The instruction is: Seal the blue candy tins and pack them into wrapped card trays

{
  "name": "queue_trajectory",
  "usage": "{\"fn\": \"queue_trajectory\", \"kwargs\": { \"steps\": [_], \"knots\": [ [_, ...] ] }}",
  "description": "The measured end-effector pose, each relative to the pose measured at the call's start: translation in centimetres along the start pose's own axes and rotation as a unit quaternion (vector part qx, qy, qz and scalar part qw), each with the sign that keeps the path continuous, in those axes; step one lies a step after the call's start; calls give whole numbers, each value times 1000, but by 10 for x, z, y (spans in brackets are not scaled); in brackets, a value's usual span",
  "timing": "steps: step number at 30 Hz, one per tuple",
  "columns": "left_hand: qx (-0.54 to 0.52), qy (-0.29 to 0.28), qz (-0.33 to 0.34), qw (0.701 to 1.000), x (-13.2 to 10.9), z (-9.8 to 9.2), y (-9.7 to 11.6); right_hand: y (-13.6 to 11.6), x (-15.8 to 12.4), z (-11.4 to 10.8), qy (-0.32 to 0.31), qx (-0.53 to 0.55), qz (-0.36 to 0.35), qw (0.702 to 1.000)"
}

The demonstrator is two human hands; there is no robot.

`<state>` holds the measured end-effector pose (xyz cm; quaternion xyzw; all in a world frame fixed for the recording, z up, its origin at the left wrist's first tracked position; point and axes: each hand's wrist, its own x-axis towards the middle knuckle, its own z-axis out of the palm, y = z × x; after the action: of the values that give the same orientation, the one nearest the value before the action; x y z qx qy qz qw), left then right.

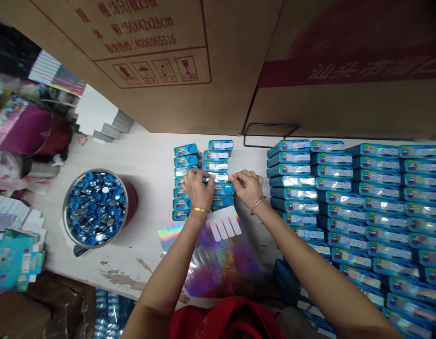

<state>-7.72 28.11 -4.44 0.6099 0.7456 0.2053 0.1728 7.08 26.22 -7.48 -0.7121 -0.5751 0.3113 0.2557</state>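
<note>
Two short columns of blue boxes (185,161) stand on the white table in front of me. A shiny sticker strip (221,177) lies across the end of one box in the right column. My left hand (198,188) is closed, its thumb and fingers pressing the strip's left end to the box. At the other end, my right hand (248,189) pinches the strip's tip, which sticks out past the box edge. Nearer to me, partly under my left forearm, is a holographic sticker sheet (221,263) with several pale gaps where strips are gone.
A metal pot (65,212) full of blue-and-silver caps (98,207) sits at the left. Rows of stickered blue boxes (344,226) fill the right. Large cartons (203,103) wall off the back, with a black wire stand (270,127) at their foot. Clutter lies far left.
</note>
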Motion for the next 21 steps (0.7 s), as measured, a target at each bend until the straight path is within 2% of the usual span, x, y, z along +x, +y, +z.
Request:
{"fn": "queue_trajectory", "kwargs": {
  "steps": [3, 6, 10, 13, 16, 18, 21],
  "knots": [
    [22, 16, -27, 999, 2, -2, 0, 1, -1, 1, 14, 45, 28, 999],
    [27, 13, -49, 998, 4, -2, 0, -1, -9, 4, 15, 54, 11, 998],
    [27, 10, -54, 998, 6, 1, 1, -5, -21, 5, 1, 5, -28, 1000],
    [9, -1, -52, 999, 6, -5, -1, -14, -28, -7, 7, -66, -75, 995],
    [-89, -70, 37, 993, -3, -27, -13, -33, -45, -23, 3, -103, -140, 985],
    [-124, -135, 127, 975, -17, -48, -27, -46, -61, -27, -47, -112, -198, 973],
    [-41, -197, 206, 958, -47, -74, -49, -57, -85, -19, -121, -149, -246, 950]
  ]
}}
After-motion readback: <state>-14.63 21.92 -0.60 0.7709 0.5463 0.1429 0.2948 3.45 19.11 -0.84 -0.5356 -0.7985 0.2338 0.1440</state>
